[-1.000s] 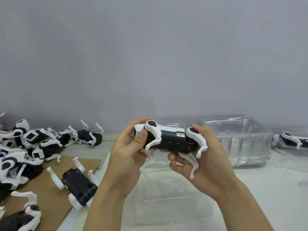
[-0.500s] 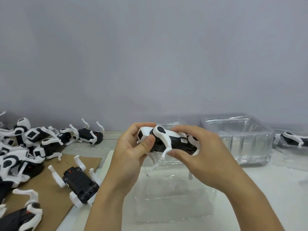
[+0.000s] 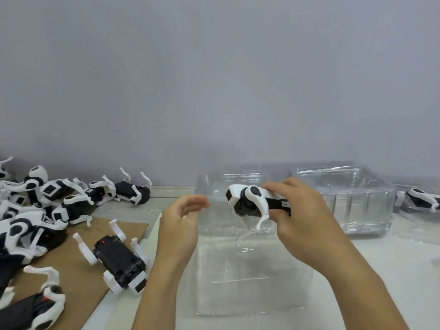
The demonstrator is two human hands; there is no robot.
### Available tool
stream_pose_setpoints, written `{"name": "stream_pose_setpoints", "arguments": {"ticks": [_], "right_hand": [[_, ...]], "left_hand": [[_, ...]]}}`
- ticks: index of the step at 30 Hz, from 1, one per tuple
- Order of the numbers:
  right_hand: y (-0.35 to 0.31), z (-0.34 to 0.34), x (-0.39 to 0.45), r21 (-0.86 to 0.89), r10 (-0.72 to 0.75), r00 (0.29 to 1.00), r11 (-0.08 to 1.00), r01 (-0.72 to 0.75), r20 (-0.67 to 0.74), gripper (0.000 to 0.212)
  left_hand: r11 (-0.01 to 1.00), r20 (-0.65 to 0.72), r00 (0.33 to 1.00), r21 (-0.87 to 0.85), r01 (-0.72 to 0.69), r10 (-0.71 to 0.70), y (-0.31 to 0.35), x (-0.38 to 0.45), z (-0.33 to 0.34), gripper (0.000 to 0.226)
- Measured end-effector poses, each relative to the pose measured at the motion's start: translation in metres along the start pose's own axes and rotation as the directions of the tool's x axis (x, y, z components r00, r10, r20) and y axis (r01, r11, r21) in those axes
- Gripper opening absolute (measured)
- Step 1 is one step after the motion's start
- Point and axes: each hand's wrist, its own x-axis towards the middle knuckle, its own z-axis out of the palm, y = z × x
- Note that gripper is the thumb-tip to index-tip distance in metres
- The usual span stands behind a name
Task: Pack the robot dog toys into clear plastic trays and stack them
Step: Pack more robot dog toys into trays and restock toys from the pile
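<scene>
Left hand [image 3: 181,217] off toy dog [image 3: 256,202].

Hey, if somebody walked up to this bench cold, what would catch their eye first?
Probably the black-and-white robot dog toy in the middle, gripped by the right hand above a clear plastic tray, while the left hand hangs open beside it. Next, the heap of toys tumbled at the left, one lying belly-up on brown cardboard.
</scene>
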Motion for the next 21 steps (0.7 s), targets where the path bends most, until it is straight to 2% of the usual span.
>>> {"name": "stream_pose_setpoints", "arguments": {"ticks": [4, 7, 11, 15, 21], "right_hand": [[-0.008, 0.011, -0.001, 0.008, -0.028, 0.996, 1.000, 0.028, 0.084, 0.031], [-0.012, 0.021, -0.002, 0.042, -0.036, 0.993, 0.999, 0.032, 0.112, 0.028], [-0.007, 0.029, -0.004, -0.025, 0.013, 0.980, 1.000, -0.009, 0.197, 0.025], [-0.001, 0.034, -0.006, -0.144, 0.066, 0.964, 0.989, -0.029, 0.257, 0.024], [0.003, 0.041, -0.007, -0.139, 0.100, 0.964, 0.988, -0.067, 0.245, 0.032]], "left_hand": [[0.986, 0.010, 0.988, 0.068, 0.155, -0.156, -0.016, 0.001, 0.007, 0.033], [0.970, 0.093, 0.971, 0.126, 0.207, -0.220, -0.023, 0.000, 0.011, 0.027], [0.959, 0.092, 0.965, 0.167, 0.228, -0.246, -0.023, -0.001, 0.012, 0.030], [0.962, 0.072, 0.961, 0.074, 0.262, -0.267, -0.022, 0.001, 0.016, 0.038], [0.965, 0.074, 0.962, 0.026, 0.263, -0.264, -0.023, -0.001, 0.019, 0.040]]}}
